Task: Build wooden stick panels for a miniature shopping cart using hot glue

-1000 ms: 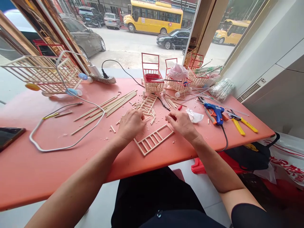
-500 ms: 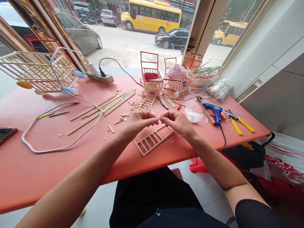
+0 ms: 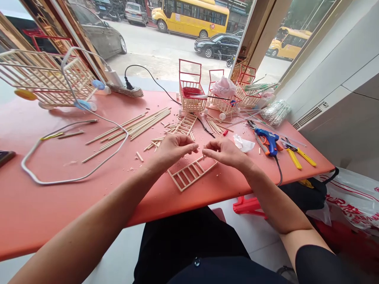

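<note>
At a salmon-pink table (image 3: 59, 205), you pinch a short stick (image 3: 203, 152), roughly upright, between the thumb and fingers of your right hand (image 3: 226, 153), by the far side of a ladder-like wooden frame (image 3: 195, 180) lying toward the near edge. Your left hand (image 3: 174, 152) is just left, thumb and fingertips narrowly spaced; whether they grip anything cannot be told. A blue glue gun (image 3: 268, 139) rests at right.
</note>
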`<state>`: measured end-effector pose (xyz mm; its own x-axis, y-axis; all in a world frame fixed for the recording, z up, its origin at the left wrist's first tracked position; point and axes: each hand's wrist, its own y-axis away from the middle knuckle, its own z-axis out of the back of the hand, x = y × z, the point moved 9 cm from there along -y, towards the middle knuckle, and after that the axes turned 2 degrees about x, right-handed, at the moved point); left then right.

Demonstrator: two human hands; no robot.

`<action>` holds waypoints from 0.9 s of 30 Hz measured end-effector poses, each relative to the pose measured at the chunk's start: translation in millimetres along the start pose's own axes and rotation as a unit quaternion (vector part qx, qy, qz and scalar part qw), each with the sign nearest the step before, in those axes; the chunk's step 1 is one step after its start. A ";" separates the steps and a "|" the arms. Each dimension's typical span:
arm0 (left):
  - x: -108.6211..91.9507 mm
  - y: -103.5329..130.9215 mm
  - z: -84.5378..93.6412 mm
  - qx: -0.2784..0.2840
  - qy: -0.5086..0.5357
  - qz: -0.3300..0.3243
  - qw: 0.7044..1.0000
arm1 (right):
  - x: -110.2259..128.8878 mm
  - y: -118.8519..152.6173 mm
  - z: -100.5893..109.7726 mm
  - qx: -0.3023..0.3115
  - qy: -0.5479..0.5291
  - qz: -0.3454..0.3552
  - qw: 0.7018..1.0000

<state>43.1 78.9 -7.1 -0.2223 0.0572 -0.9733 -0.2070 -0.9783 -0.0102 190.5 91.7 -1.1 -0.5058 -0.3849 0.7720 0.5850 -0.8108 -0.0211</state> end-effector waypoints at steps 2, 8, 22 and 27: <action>-3.3 0.2 7.0 -0.015 -0.019 -0.011 1.000 | 3.1 3.7 -2.3 0.034 0.078 -0.016 0.996; -6.2 0.8 11.5 -0.021 -0.046 -0.014 0.999 | 8.1 8.6 -7.1 0.078 0.210 -0.057 0.973; -3.4 -2.6 27.0 -0.093 -0.258 -0.024 0.961 | 10.7 4.4 -16.0 0.130 0.302 -0.072 0.942; 0.0 -3.9 26.8 -0.088 -0.274 -0.023 0.957 | 7.7 3.7 -17.6 0.130 0.304 -0.070 0.941</action>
<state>18.4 88.1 -0.8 -0.6936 0.1495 -0.7046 -0.0760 -0.9880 -0.1348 177.6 78.0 -6.4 -0.8121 -0.5281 0.2482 0.5815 -0.7675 0.2697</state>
